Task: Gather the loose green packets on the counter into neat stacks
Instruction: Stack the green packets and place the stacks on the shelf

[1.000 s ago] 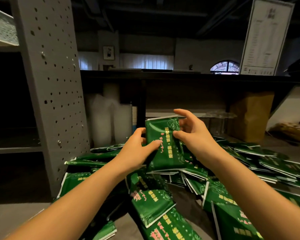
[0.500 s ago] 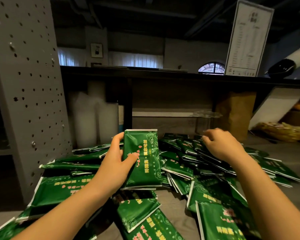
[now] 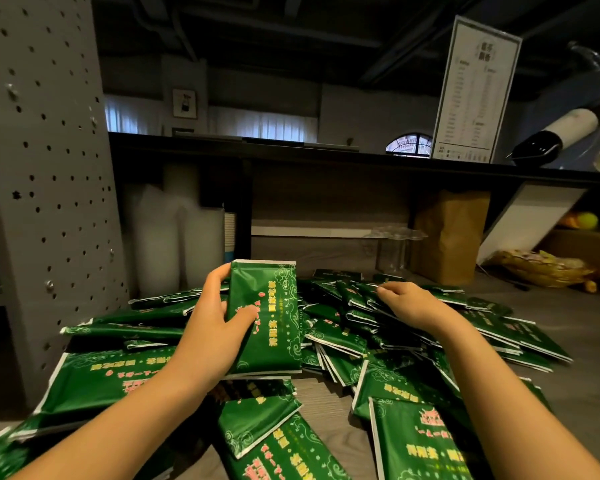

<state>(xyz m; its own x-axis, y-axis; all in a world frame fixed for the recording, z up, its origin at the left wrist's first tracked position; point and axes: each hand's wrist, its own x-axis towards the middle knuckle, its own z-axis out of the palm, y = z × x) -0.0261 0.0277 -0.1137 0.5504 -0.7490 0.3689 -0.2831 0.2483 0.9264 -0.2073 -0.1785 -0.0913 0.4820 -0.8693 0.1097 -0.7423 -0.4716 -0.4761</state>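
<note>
Several loose green packets with yellow and pink print lie scattered in a heap across the grey counter. My left hand grips a small upright stack of green packets above the heap, thumb across its front. To the right, my right hand reaches palm down into the pile, its fingers curled onto the edge of a packet; whether it pinches that packet is unclear. More packets lie close to me at the lower edge.
A grey perforated post stands at the left, touching the heap. Behind are white plastic cup stacks, a brown paper bag, clear glasses and a basket. A dark shelf overhangs, with a menu stand.
My right hand let go of the held stack and moved right, down onto the pile. My left hand keeps the stack upright. The camera view shifted slightly.
</note>
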